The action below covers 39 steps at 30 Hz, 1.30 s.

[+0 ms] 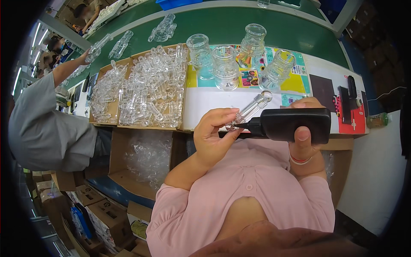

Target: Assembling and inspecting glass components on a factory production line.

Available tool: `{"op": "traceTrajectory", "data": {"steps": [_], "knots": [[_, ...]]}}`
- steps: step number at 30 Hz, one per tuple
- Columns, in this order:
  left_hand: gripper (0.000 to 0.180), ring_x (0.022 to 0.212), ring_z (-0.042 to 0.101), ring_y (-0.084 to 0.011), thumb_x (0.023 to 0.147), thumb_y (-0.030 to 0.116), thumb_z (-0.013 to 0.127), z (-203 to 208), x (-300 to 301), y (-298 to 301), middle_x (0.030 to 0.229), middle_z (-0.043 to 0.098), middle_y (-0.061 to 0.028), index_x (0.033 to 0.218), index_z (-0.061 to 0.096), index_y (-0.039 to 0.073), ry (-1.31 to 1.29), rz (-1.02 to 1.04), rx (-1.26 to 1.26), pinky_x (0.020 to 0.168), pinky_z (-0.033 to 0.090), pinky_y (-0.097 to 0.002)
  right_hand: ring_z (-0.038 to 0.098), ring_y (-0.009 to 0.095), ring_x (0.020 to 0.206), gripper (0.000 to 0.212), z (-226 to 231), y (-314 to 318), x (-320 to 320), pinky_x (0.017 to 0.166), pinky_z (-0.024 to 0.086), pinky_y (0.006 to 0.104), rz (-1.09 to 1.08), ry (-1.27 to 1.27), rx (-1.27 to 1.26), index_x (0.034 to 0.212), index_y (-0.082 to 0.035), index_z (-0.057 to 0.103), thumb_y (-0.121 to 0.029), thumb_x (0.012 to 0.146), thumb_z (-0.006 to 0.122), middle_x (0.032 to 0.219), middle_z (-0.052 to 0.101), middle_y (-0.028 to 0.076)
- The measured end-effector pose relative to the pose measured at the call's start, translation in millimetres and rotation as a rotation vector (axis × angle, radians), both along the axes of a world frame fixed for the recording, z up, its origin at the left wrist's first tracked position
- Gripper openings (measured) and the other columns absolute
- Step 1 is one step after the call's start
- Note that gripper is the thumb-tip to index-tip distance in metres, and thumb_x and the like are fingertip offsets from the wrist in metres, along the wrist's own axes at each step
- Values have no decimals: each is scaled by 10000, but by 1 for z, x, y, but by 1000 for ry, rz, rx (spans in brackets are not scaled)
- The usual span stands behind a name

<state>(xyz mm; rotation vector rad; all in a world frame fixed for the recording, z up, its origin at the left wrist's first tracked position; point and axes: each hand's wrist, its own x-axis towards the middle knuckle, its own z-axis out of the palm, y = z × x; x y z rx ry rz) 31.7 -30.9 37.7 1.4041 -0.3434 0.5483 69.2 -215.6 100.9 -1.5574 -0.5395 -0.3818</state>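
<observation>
Between the thumb and fingers of my left hand [214,132] is a clear glass tube piece [256,104] with a round bulb at its far end, tilted up to the right. My right hand [305,128] grips a black squeeze bottle [295,122] lying sideways, its thumb across the front. The bottle's narrow nozzle [244,125] points left and meets the near end of the glass piece, by my left fingertips. Whether any liquid comes out is too small to see. Just beyond my hands stand several clear glass vessels [225,70] with ringed necks, upright on a colourful printed sheet.
Left of the vessels, cardboard trays [185,85] hold many glass tube pieces. Farther back, more glass parts [162,29] lie on the green table [291,25]. A co-worker in grey [51,124] reaches over at left. Pens and a black case [343,103] lie at right.
</observation>
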Motion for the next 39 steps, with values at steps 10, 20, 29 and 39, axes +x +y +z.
{"op": "traceTrajectory", "data": {"steps": [10, 20, 29, 39], "knots": [[383, 1009, 541, -248, 640, -130, 672, -1, -1, 2, 1067, 546, -175, 983, 553, -7, -56, 68, 124, 845, 457, -314, 531, 155, 777, 560, 0, -2, 0, 697, 452, 271, 40, 85, 32, 1003, 32, 476, -464, 781, 614, 885, 515, 99], [387, 940, 577, -241, 618, -120, 699, 6, -2, 7, 1018, 574, -172, 966, 567, -11, -114, 172, 339, 813, 471, -309, 537, 151, 759, 544, 3, -6, 2, 672, 445, 257, 39, 73, 10, 972, 37, 498, -455, 777, 624, 867, 521, 94], [424, 901, 584, -246, 578, -125, 692, 11, -3, 9, 989, 583, -149, 973, 598, -2, -143, 247, 451, 771, 479, -297, 616, 250, 785, 416, 24, -20, -1, 674, 461, 318, 190, -375, -403, 1051, -28, 507, -131, 700, 706, 867, 619, 116], [421, 969, 574, -260, 641, -124, 645, 11, -5, 10, 1008, 572, -148, 1039, 561, -15, -29, 131, 372, 839, 462, -333, 606, 233, 768, 496, 16, -19, -9, 622, 481, 290, 236, -433, -299, 1066, -43, 503, -132, 659, 773, 928, 585, 110]]}}
